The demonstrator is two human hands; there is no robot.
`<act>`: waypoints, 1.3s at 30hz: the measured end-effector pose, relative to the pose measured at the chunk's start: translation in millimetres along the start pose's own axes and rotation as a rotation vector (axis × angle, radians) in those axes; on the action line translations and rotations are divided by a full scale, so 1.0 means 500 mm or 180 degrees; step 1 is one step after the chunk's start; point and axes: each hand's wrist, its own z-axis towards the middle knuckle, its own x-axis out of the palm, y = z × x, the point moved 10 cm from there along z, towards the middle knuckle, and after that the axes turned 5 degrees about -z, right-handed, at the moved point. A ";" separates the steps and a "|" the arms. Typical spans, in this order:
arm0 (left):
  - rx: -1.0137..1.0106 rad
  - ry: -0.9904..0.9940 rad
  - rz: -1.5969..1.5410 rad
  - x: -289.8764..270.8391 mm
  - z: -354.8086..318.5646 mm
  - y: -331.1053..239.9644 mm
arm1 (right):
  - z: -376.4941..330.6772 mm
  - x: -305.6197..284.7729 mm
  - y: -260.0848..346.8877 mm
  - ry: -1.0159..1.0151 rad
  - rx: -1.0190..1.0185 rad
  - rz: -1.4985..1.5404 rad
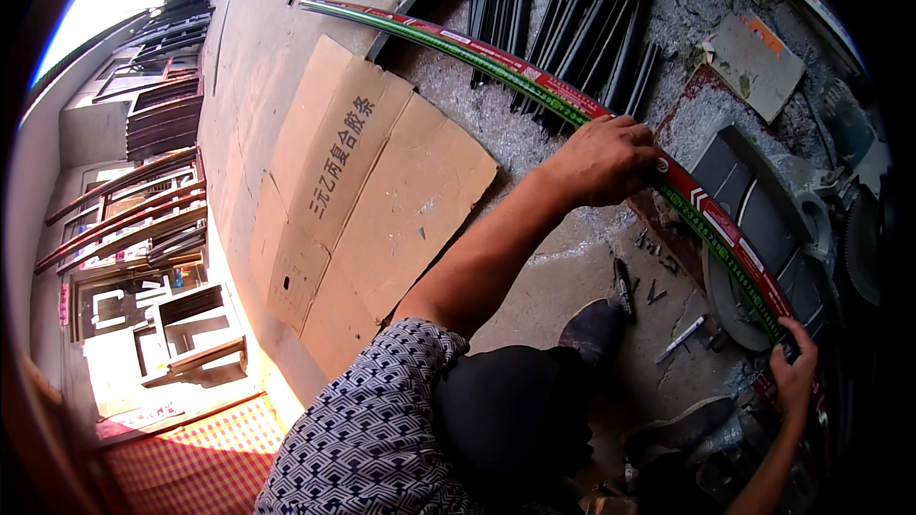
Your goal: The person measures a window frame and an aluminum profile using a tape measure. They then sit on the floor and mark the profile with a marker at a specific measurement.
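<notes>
A long, narrow profile bar (pixel 448 43), wrapped in red and green printed film, runs from the upper left down to the lower right; the lens bends it into an arc. Near its middle, my left hand (pixel 611 157) grips it from above with the fingers wrapped over its edge. Further down to the right, my right hand (pixel 794 367) holds the bar's lower stretch, thumb against the film. Under that stretch is a saw-like machine (pixel 739 191) with a grey flat bed, partly covered by the bar. The bar's lower right end is lost in shadow.
A flattened cardboard sheet (pixel 420 162) lies on the floor at left. Dark metal profiles (pixel 592 29) are stacked beyond the bar. Shavings and small offcuts litter the ground, with a white marker-like stick (pixel 681 338) near my shoes. A board (pixel 756 65) lies at the far right.
</notes>
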 end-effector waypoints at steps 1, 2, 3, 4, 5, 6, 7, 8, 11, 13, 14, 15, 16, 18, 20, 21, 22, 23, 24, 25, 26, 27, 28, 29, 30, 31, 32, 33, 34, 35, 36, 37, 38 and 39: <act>0.0023 0.0008 -0.0017 0.002 0.005 -0.001 | -0.002 -0.002 0.001 0.0007 0.0068 0.0025; 0.0059 0.0024 -0.0039 0.003 0.011 -0.001 | -0.003 -0.002 0.005 0.0001 0.0068 0.0023; 0.0113 0.0036 -0.0107 0.013 0.023 -0.008 | -0.008 -0.008 0.001 -0.0011 0.0110 -0.0006; 0.0139 0.0026 -0.0189 0.014 0.029 -0.006 | -0.012 -0.013 -0.004 -0.0031 0.0169 -0.0028; 0.0183 0.0007 -0.0341 0.018 0.031 -0.007 | -0.009 -0.014 -0.003 -0.0034 0.0112 0.0083; 0.0070 0.0047 -0.0304 0.022 0.030 -0.010 | 0.000 -0.015 0.018 0.0008 0.0044 0.0165; -0.0053 0.0103 -0.0275 0.013 0.017 0.000 | 0.014 -0.014 0.033 -0.0096 -0.0198 0.0046; 0.0021 0.0119 -0.0212 0.010 0.005 0.003 | 0.026 -0.008 0.044 0.0154 0.0187 0.0086; -0.0153 0.0240 -0.0164 0.029 0.020 0.006 | 0.026 -0.021 0.035 -0.0027 -0.0060 -0.0014; 0.0003 0.0187 -0.0046 0.030 0.034 -0.010 | 0.025 -0.016 0.018 0.0048 0.0065 0.0062; -0.0078 0.0386 -0.0026 0.041 0.043 -0.012 | 0.019 -0.019 0.008 0.0021 0.0097 0.0048; -0.0169 0.0589 0.0028 0.053 0.049 -0.009 | 0.016 -0.016 -0.009 0.0047 0.0254 -0.0013; -0.0189 0.0671 0.0075 0.052 0.051 -0.008 | 0.017 -0.015 -0.013 0.0012 0.0215 -0.0062; -0.0272 0.0790 0.0031 0.063 0.054 0.006 | 0.017 -0.014 -0.017 -0.0026 0.0163 -0.0114; -0.0170 0.0865 0.0066 0.068 0.061 0.004 | 0.020 -0.010 -0.017 -0.0037 0.0133 -0.0117; -0.0156 0.0914 0.0022 0.074 0.064 0.010 | 0.019 -0.010 -0.017 -0.0056 0.0148 -0.0110; -0.0189 0.0951 0.0008 0.078 0.064 0.015 | 0.018 -0.012 -0.017 -0.0073 0.0160 -0.0103; -0.0225 0.0988 -0.0005 0.081 0.064 0.016 | 0.018 -0.013 -0.017 -0.0088 0.0170 -0.0096; -0.0232 0.0980 -0.0068 0.083 0.065 0.015 | 0.019 -0.014 -0.017 -0.0109 0.0128 -0.0113; -0.0241 0.0973 -0.0132 0.086 0.065 0.013 | 0.019 -0.015 -0.020 -0.0119 0.0156 -0.0127; -0.0250 0.0967 -0.0195 0.089 0.065 0.012 | 0.020 -0.016 -0.022 -0.0128 0.0183 -0.0140; -0.0254 0.0984 -0.0124 0.091 0.065 0.016 | 0.022 -0.017 -0.023 -0.0138 0.0208 -0.0157; -0.0258 0.1001 -0.0054 0.094 0.065 0.021 | 0.023 -0.021 -0.021 -0.0240 0.0120 -0.0213; -0.0262 0.1018 0.0016 0.098 0.065 0.021 | 0.024 -0.019 -0.027 -0.0162 0.0249 -0.0279; -0.0298 0.1052 0.0017 0.097 0.066 0.019 | 0.028 -0.018 -0.030 -0.0082 0.0364 -0.0341; -0.0383 0.1105 -0.0059 0.099 0.067 0.021 | 0.029 -0.015 -0.033 -0.0001 0.0478 -0.0403; -0.0469 0.1158 -0.0135 0.101 0.067 0.025 | 0.030 -0.018 -0.027 -0.0081 0.0412 -0.0425; -0.0546 0.1211 -0.0213 0.104 0.068 0.029 | 0.029 -0.020 -0.025 -0.0161 0.0410 -0.0368; -0.0567 0.1241 -0.0257 0.107 0.068 0.030 | 0.030 -0.020 -0.024 -0.0240 0.0406 -0.0311; -0.0570 0.1253 -0.0269 0.108 0.070 0.030 | 0.030 -0.021 -0.025 -0.0319 0.0402 -0.0254; -0.0575 0.1264 -0.0285 0.109 0.071 0.028 | 0.031 -0.020 -0.025 -0.0366 0.0378 -0.0277; -0.0581 0.1275 -0.0301 0.110 0.072 0.027 | 0.033 -0.020 -0.026 -0.0411 0.0353 -0.0299; -0.0604 0.1284 -0.0312 0.110 0.072 0.026 | 0.033 -0.022 -0.026 -0.0456 0.0329 -0.0322; -0.0619 0.1319 -0.0256 0.111 0.072 0.026 | 0.034 -0.021 -0.027 -0.0458 0.0351 -0.0331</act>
